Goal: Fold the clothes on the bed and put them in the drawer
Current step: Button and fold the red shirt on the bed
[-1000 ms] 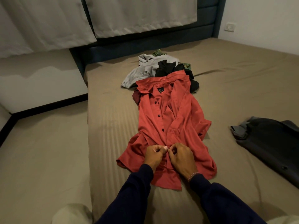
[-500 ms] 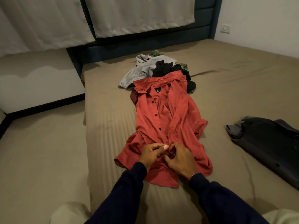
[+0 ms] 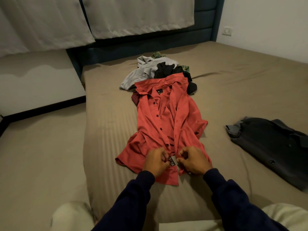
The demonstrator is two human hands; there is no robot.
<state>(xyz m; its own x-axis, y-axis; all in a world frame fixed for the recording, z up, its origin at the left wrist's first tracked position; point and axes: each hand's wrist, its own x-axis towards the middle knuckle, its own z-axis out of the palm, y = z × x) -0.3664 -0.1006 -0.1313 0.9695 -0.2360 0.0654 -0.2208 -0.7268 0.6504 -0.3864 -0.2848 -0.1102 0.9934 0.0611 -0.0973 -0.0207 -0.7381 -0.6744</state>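
Note:
A red button-up shirt (image 3: 166, 120) lies front up on the bed (image 3: 108, 130), collar pointing away from me. Near its hem, my left hand (image 3: 155, 161) pinches the left front edge and my right hand (image 3: 193, 160) pinches the right front edge. A small gap between the two edges shows a black care label. Behind the collar sits a pile of clothes (image 3: 155, 70): grey, black and green pieces. A dark grey shirt (image 3: 273, 147) lies flat at the right. No drawer is in view.
The bed's left edge drops to a tan floor (image 3: 41, 155). A dark blue headboard (image 3: 150, 42) and grey curtains (image 3: 133, 15) stand behind the bed. A wall with a socket (image 3: 227, 31) borders the right side. My knees show at the bottom.
My hands have moved slightly apart at the hem, parting the shirt's front edges and uncovering the black label. The view has shifted a little to the left.

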